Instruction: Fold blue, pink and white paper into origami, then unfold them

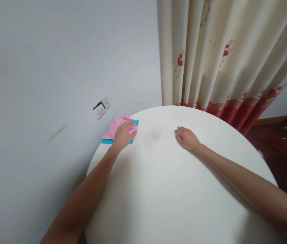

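Note:
At the table's far left edge lies a creased, folded sheet of pink paper (115, 126), on top of flat blue paper (107, 141). My left hand (123, 135) rests over the pink paper, its fingers bent onto it and the thumb on the near side, with pink showing between them. To the right, my right hand (187, 139) lies on the white table, fingers curled closed round a small greyish object (178, 134). Most of that object is hidden in the fingers, and its kind cannot be made out. A grey smudge (155, 135) marks the tabletop between my hands.
The round white table (158, 189) stands close to a pale wall (57, 51) on the left. A socket (99, 111) sits in the wall just beyond the papers. Behind the table hangs a cream curtain (214, 67) with red flowers. Dark red floor (275, 142) shows at the right.

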### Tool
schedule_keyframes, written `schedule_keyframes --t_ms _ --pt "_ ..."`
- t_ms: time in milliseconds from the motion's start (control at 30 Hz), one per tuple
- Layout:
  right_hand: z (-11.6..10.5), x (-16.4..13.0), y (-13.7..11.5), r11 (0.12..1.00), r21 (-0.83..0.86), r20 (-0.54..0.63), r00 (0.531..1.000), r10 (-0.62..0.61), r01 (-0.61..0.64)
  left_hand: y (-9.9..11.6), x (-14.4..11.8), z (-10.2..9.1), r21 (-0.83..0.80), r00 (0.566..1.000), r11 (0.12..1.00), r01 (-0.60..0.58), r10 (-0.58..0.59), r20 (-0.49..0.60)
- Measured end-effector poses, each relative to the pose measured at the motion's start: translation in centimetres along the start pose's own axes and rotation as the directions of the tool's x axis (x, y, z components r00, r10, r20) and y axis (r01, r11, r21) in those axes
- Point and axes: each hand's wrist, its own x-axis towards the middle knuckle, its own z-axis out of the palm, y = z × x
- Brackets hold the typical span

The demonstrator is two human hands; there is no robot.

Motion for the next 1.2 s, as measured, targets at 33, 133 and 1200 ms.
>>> schedule_keyframes --t_ms 33,133,1200 --pt "-0.1 0.0 0.0 1.0 0.0 0.001 1.0 0.0 0.0 -0.7 -0.1 -0.2 -0.001 1.0 1.0 0.029 -0.029 0.001" --pt "-0.2 -0.1 -0.2 1.0 -0.002 -0.002 1.0 -0.006 0.006 -2.3 -0.4 -0.3 -0.004 0.994 0.995 0.103 -0.103 0.044" --pt "-0.2 0.2 -0.2 0.993 0.091 -0.06 0.995 0.081 -0.075 13.2 -4.4 3.5 -0.015 0.942 0.991 -0.136 0.134 0.308"
